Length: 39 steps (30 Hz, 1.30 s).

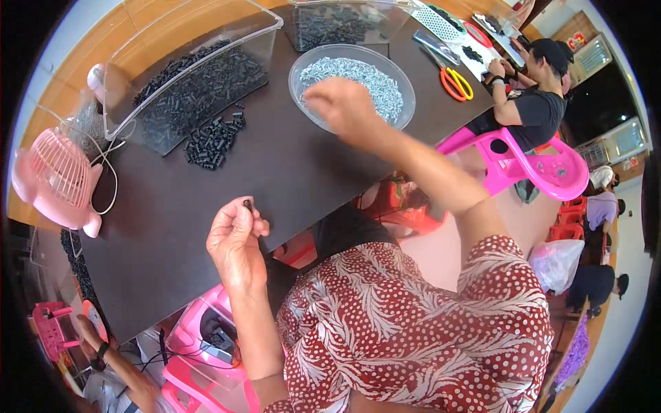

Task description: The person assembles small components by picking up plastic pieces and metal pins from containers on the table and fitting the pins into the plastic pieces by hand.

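My left hand (235, 241) hovers over the near edge of the dark table (275, 165) and pinches a small black plastic piece (247, 204) between thumb and fingertips. My right hand (341, 104) reaches forward over a clear round bowl (406, 82) filled with small silver screws (375, 77); its fingers curl down at the bowl's near left side. Whether it holds a screw is hidden. A loose pile of black plastic pieces (212, 141) lies on the table to the left of the bowl.
A tilted clear bin (186, 76) of black pieces sits behind the pile, another clear bin (337, 24) at the back. A pink fan (55, 179) stands at the left. Orange-handled scissors (454, 81) lie to the right. Another person (530, 103) sits on a pink chair (537, 165).
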Motion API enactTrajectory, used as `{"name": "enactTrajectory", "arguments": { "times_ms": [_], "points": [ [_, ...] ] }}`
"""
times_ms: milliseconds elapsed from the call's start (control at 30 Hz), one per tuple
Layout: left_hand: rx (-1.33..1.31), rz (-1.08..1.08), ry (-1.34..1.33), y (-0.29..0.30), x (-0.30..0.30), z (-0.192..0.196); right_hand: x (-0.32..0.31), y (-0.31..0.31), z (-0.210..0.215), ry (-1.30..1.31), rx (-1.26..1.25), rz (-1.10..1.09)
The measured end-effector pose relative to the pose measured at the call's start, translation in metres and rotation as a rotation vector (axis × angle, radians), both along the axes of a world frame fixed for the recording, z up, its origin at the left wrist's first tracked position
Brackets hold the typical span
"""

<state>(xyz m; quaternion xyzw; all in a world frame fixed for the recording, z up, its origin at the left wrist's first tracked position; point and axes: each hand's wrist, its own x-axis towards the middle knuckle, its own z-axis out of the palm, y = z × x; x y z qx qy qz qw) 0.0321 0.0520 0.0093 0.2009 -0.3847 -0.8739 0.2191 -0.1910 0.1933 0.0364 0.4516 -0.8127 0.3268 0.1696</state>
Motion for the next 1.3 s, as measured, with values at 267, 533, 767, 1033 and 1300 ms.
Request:
{"name": "enactTrajectory", "arguments": {
  "times_ms": [267, 533, 767, 1033, 1300],
  "points": [
    [-0.051, 0.031, -0.011, -0.001, 0.002, -0.001, -0.070, -0.006, -0.022, 0.156, 0.423, -0.233],
    [-0.044, 0.032, -0.019, 0.002, 0.006, 0.001, -0.063, -0.020, -0.023, 0.274, 0.528, -0.147],
    [0.029, 0.011, -0.002, -0.003, 0.009, -0.002, 0.005, -0.020, 0.018, -0.114, 0.111, 0.103],
    [0.090, -0.007, 0.043, -0.005, 0.010, 0.002, 0.099, -0.046, 0.019, -0.944, -0.193, 0.432],
    [0.105, 0.028, 0.066, -0.005, 0.018, 0.001, 0.123, -0.055, 0.014, -0.988, -0.162, 0.451]
  ]
}}
